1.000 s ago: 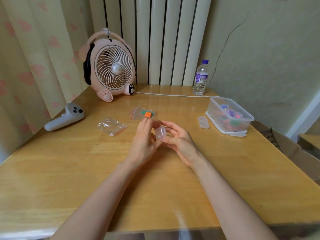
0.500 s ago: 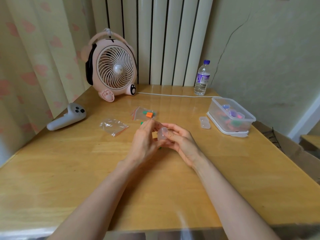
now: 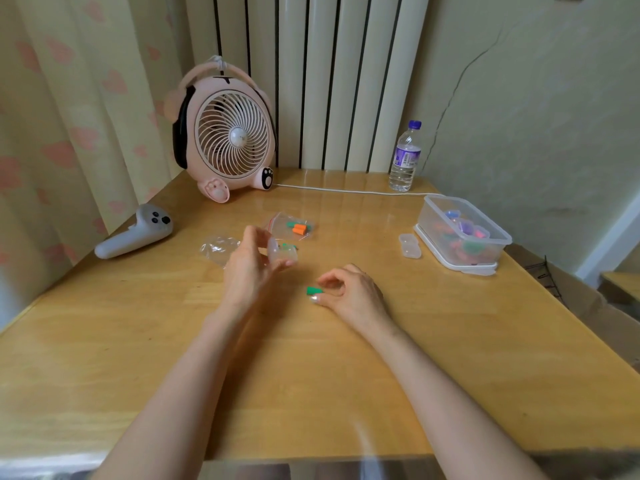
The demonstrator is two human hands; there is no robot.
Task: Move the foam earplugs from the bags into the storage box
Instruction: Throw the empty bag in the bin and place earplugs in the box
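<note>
head view: storage box (image 3: 424, 216) far right part-filled; right hand (image 3: 353, 293) pinches green earplug (image 3: 313, 291), left hand (image 3: 246, 269) grips clear case (image 3: 280, 255); one far bag (image 3: 293, 227) not yet emptied.

I see one green earplug (image 3: 313, 291) just above the bench (image 3: 311, 375), pinched between thumb and forefinger of my right hand (image 3: 353, 292). My left hand (image 3: 247, 268) holds a small clear case (image 3: 281, 253), tilted, with a bit of green showing at its far edge. Just beyond lies a zip bag (image 3: 277, 221), flat, with an orange earplug (image 3: 299, 230) and a green one inside. A crumpled clear bag (image 3: 218, 245) lies left of it. The storage box (image 3: 485, 244) sits well to the right, clear, open-topped, with coloured pieces inside.
</note>
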